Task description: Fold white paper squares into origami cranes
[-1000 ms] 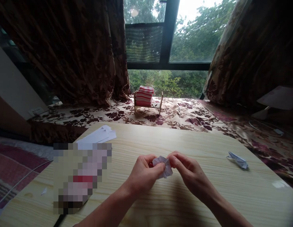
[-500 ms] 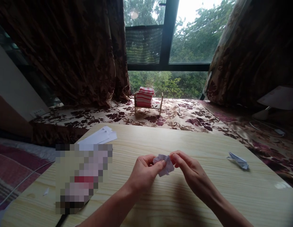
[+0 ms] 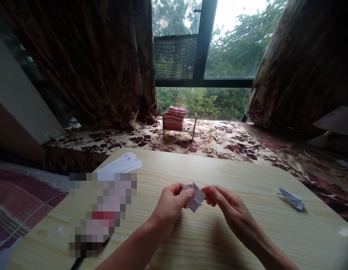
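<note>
Held near the middle of the scene, above the worktop (image 3: 247,180): a small piece of folded paper (image 3: 196,198), pale, many-cornered, with creases across the visible face. Pinched at the left edge by the left hand (image 3: 170,202), with thumb laid on top and fingers curled behind, partly hidden. Just beside the right corner of the same paper: the right hand (image 3: 229,206), with thumb and fingers bunched, narrow at the tips; impossible to tell whether touching the paper or just short of it.

Well apart, at right on the worktop: a long paper figure (image 3: 291,198), slanting from far left to near right. At far left: overlapping white sheets (image 3: 117,165). Nearer, at left: a pixelated patch (image 3: 106,204), contents unreadable, and a small white scrap (image 3: 59,228).

Beyond the far edge: a floral cloth (image 3: 216,140), bearing a small stand (image 3: 194,125) with red-and-white cloths (image 3: 174,119) stacked on the left part. Farther back: a window (image 3: 202,45) between dark curtains (image 3: 106,56). At far right: a lamp (image 3: 335,120).
</note>
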Demonstrator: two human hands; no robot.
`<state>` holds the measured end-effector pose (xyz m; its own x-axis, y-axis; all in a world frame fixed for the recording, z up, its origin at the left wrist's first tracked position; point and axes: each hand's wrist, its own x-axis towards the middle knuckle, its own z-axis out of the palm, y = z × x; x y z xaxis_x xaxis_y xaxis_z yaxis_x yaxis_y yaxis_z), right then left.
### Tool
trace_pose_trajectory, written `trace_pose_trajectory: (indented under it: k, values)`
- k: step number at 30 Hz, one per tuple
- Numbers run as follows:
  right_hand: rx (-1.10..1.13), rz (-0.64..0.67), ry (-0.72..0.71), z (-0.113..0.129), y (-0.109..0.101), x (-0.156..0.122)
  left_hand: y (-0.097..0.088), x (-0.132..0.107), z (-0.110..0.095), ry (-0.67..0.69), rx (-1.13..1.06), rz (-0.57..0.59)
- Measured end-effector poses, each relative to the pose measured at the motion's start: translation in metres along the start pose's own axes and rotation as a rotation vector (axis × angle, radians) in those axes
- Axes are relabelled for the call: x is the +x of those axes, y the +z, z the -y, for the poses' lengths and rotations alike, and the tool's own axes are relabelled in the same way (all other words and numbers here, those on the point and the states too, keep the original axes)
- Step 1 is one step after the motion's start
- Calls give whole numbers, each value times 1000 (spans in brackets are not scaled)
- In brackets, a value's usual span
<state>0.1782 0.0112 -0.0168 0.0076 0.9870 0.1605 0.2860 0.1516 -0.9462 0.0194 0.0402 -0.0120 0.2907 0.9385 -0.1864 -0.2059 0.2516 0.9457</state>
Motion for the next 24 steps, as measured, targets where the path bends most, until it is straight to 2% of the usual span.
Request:
trace_pose_trajectory:
  k: [4, 8, 11, 16, 20, 24]
  values:
    - [-13, 109, 4, 1, 4, 0, -2, 5, 3, -68, -225, -72]
    - [-24, 221, 26, -2, 12, -1, 0, 4, 3, -93, -346, -10]
    - [-8, 163, 29, -8, 17, -1, 0, 1, 3, -99, -344, 57]
    - [18, 138, 37, -13, 17, 0, -1, 0, 5, -126, -308, 26]
    - [62, 89, 17, -12, 16, 0, 2, 0, 6, -130, -328, 44]
    - [172, 40, 34, -10, 16, 1, 0, 2, 3, -77, -212, 39]
